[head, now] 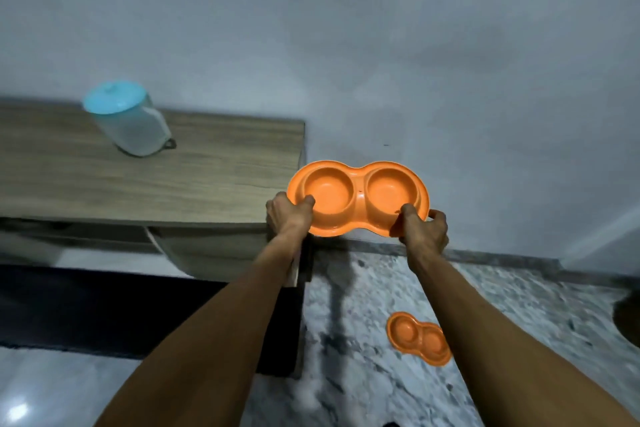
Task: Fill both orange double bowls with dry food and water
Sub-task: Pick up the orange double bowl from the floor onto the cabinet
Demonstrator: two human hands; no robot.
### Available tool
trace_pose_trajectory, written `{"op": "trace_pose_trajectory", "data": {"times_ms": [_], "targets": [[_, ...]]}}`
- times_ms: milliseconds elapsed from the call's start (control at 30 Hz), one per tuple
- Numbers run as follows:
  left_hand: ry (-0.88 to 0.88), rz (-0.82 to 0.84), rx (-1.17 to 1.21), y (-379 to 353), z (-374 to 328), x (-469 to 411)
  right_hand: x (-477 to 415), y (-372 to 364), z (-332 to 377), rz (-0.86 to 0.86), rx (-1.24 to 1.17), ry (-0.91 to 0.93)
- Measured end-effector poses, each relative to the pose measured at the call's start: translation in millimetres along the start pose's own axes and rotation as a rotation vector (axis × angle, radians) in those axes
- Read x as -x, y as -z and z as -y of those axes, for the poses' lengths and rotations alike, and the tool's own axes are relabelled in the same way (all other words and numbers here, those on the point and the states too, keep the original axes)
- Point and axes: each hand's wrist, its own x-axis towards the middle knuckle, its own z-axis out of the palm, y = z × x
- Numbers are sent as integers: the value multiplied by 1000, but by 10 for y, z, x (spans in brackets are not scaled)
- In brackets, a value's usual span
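I hold an orange double bowl [358, 198] in the air, just right of the wooden table's corner. Both its cups look empty. My left hand [287, 217] grips its left rim, thumb inside the left cup. My right hand [420, 229] grips its right rim, thumb over the edge. A second orange double bowl [419, 338] lies on the marble floor below, to the right, also empty. A clear jug with a light blue lid [126, 121] stands on the table at the back left.
The wooden table [194, 180] fills the left, with a drawer front under its top. A dark mat [104, 308] lies on the floor below it. Grey wall rises behind. A dark round object [628, 319] shows at the right edge.
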Motion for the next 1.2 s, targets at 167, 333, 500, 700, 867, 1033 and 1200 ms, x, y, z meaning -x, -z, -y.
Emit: {"op": "trace_pose_trajectory", "data": {"times_ms": [167,333,500,700,867,1033,1200], "targets": [[4,-51,49,1112,248,-273,935,-644,79,57,-10,31],[4,-140,56,2211,514,-614,1750,-1409,126,141,-6,56],[58,-228,101,3050,772,-991,2329,-2140,212,227,37,95],[94,-300,115,3800,1116,-1490,2835,-3029,177,310,60,95],[105,-309,73,4295,1380,-2054,3119,-3810,82,338,89,36],[97,-303,46,4734,1578,-2572,3376,-4451,85,361,136,-3],[107,-267,44,4973,1700,-3042,3467,-4943,90,330,176,8]]}}
